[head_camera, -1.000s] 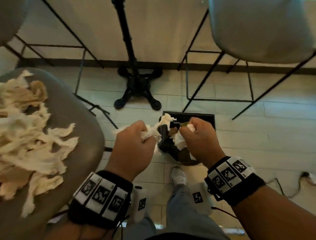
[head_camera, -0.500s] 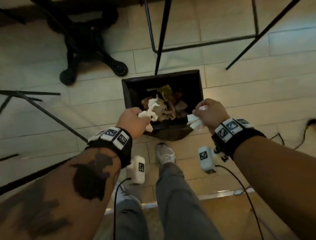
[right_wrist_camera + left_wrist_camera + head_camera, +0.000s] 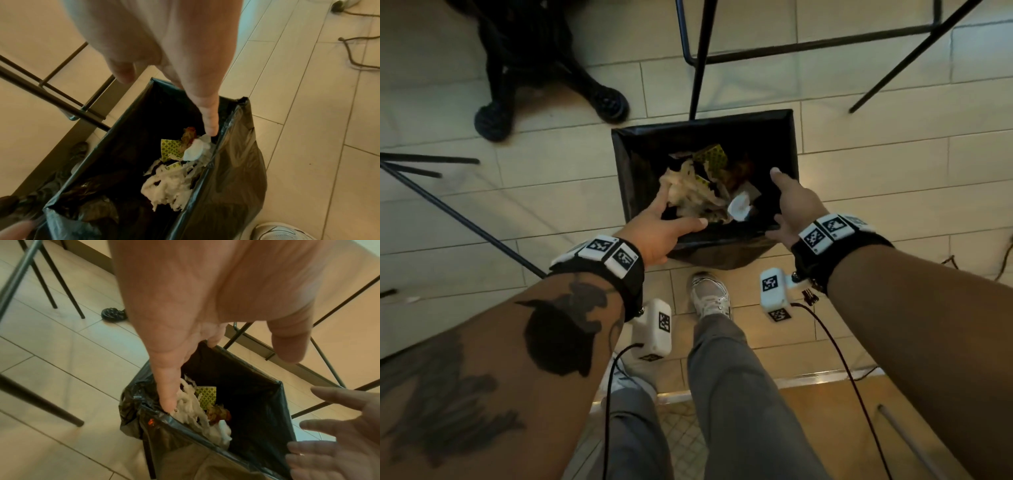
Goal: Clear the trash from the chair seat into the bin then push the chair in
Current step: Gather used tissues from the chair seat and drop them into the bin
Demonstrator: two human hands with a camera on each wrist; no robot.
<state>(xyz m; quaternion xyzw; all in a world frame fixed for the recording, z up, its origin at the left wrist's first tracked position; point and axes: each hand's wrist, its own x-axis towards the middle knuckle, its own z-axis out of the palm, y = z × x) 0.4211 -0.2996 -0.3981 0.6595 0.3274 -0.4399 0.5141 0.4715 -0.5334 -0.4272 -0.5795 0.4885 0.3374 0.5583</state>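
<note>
The black-lined bin (image 3: 705, 125) stands on the floor in front of my feet. Torn tissue trash (image 3: 688, 195) and a white wad (image 3: 739, 207) lie inside on older rubbish. My left hand (image 3: 661, 224) hovers over the bin's near left corner with its fingers spread and nothing in them. My right hand (image 3: 789, 204) is open over the near right edge, also empty. In the left wrist view my left hand (image 3: 205, 321) points down at the tissue (image 3: 191, 404). In the right wrist view my right hand (image 3: 185, 65) hangs above the white wad (image 3: 195, 149). The chair seat is out of view.
Black metal chair legs (image 3: 698, 58) stand just behind the bin, and another leg (image 3: 465, 219) slants at the left. A black table base (image 3: 534, 68) sits at the far left. Cables (image 3: 1003, 253) lie on the tiles at the right. My shoe (image 3: 710, 294) is just before the bin.
Both hands held tissue scraps above the bin half a second ago. Now their fingers are spread and the scraps lie in the bin. The view has tilted further down.
</note>
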